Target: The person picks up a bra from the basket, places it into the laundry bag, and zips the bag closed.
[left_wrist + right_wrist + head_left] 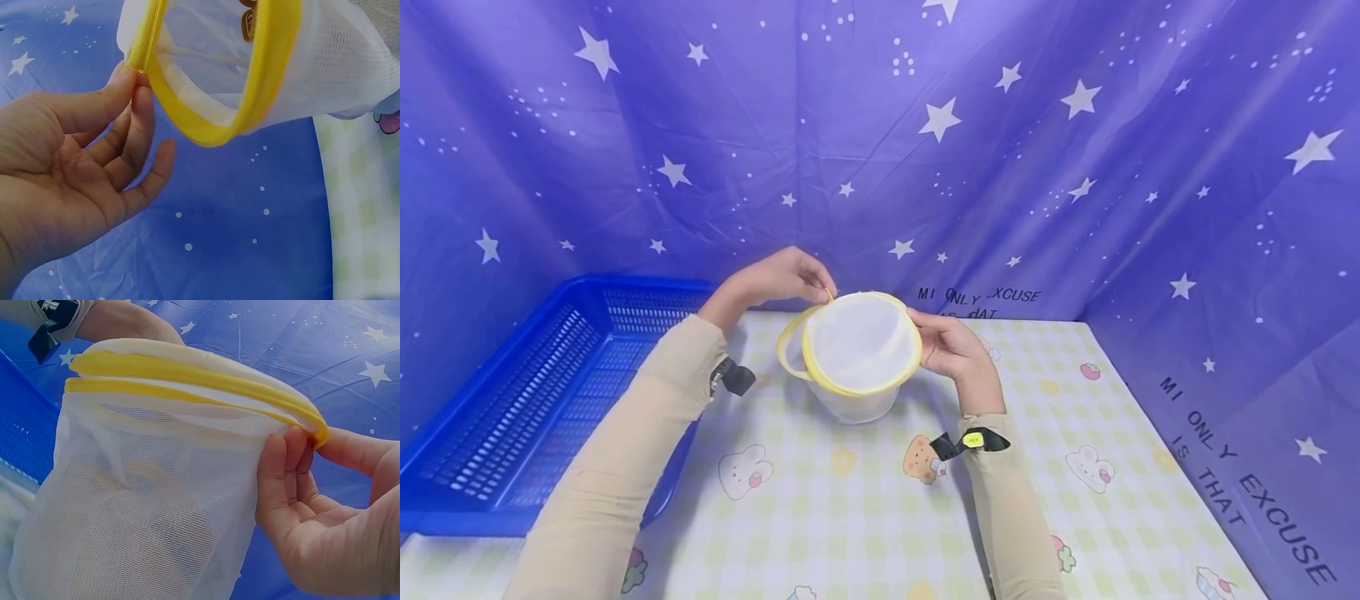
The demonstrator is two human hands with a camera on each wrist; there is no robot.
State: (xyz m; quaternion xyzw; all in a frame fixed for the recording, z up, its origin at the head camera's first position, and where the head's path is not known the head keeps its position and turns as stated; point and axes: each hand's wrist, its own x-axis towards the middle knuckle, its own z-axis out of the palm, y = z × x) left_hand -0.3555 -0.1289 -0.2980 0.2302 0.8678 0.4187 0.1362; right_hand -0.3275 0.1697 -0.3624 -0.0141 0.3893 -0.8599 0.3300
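A white mesh laundry bag [857,342] with yellow zipper trim is held up over the table. Its round top faces me, and the zipper is partly undone, leaving a gap between the yellow bands [187,375] in the right wrist view. My left hand [786,277] pinches the yellow edge at the zipper's end between thumb and finger, the other fingers loosely bent. On the opposite side, my right hand [953,343] grips the rim, thumb on one side and fingers against the mesh. A small brown item [249,24] shows through the opening in the left wrist view.
A blue plastic basket [482,523] with slotted walls stands at the left, partly behind my left sleeve. The table [865,525] has a green-checked cloth with cartoon prints. Blue curtains [850,117] with white stars hang behind and at the sides.
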